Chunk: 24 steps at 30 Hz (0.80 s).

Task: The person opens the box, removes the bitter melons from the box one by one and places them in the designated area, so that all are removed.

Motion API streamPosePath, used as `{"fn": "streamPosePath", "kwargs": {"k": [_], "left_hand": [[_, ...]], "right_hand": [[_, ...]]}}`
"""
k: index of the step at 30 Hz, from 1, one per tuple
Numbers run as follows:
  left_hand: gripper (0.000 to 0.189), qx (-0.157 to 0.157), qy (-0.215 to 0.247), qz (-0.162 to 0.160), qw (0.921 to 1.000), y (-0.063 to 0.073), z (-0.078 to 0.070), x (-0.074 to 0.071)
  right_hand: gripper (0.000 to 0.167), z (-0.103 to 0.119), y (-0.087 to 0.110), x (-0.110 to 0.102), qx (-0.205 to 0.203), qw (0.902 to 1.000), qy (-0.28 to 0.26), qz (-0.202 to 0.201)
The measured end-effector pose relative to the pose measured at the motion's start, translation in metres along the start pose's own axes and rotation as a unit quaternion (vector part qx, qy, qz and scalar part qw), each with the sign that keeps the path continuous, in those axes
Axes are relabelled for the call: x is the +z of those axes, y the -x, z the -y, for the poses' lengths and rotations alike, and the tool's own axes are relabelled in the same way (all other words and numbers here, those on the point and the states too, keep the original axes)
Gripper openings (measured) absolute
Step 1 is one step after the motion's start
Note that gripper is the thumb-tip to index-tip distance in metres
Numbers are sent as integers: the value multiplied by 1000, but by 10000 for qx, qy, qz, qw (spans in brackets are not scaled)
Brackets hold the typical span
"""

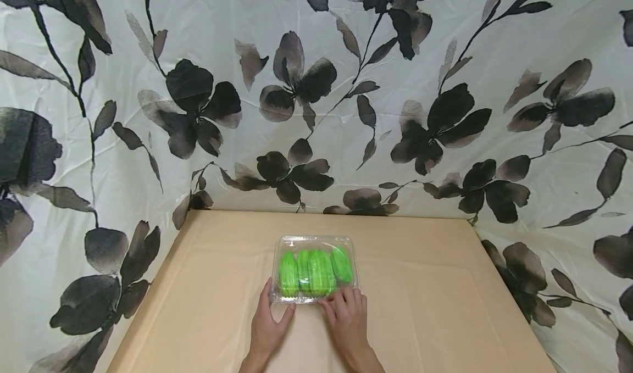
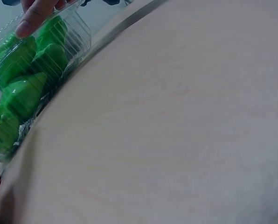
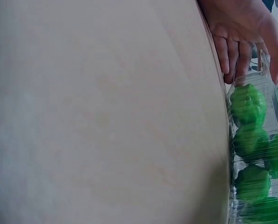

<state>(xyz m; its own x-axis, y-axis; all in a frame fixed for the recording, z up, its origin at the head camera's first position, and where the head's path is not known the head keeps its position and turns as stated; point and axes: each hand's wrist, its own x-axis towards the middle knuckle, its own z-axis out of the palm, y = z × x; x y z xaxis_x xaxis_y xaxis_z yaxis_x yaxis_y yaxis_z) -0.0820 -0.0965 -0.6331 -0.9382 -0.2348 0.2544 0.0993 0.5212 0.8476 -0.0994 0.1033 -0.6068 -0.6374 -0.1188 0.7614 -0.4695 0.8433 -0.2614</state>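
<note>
A clear plastic clamshell container (image 1: 316,240) lies on the table surface, with several long, ridged green vegetables (image 1: 320,271) inside, their exact kind uncertain. My left hand (image 1: 267,329) touches its near left corner: the fairly straight fingers lie along the left side and the thumb reaches the near edge. At the near right, my right hand (image 1: 348,321) pinches the container's edge with bent fingers. In the left wrist view, a finger presses on the container's upper edge (image 2: 78,28). The right wrist view shows my left hand (image 3: 244,23) at the container's end.
A tan, flat table surface (image 1: 420,285) spreads around the container and toward its front. White cloth with dark printed flowers (image 1: 356,142) hangs behind the table and along both sides.
</note>
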Motion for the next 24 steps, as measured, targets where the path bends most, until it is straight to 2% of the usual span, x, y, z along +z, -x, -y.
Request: {"fn": "streamPosePath", "kwargs": {"k": [15,21,24], "left_hand": [[81,-421,-40,15,9991,0,0,3],[80,-476,-61,-41,9988,2,1,5],[78,-496,-78,-23,9987,1,0,5]], "right_hand": [[31,2,2,-5,-8,9992,-398,-64],[39,2,4,-7,234,9989,-354,-212],[46,3,5,-8,578,9978,-132,-295]]}}
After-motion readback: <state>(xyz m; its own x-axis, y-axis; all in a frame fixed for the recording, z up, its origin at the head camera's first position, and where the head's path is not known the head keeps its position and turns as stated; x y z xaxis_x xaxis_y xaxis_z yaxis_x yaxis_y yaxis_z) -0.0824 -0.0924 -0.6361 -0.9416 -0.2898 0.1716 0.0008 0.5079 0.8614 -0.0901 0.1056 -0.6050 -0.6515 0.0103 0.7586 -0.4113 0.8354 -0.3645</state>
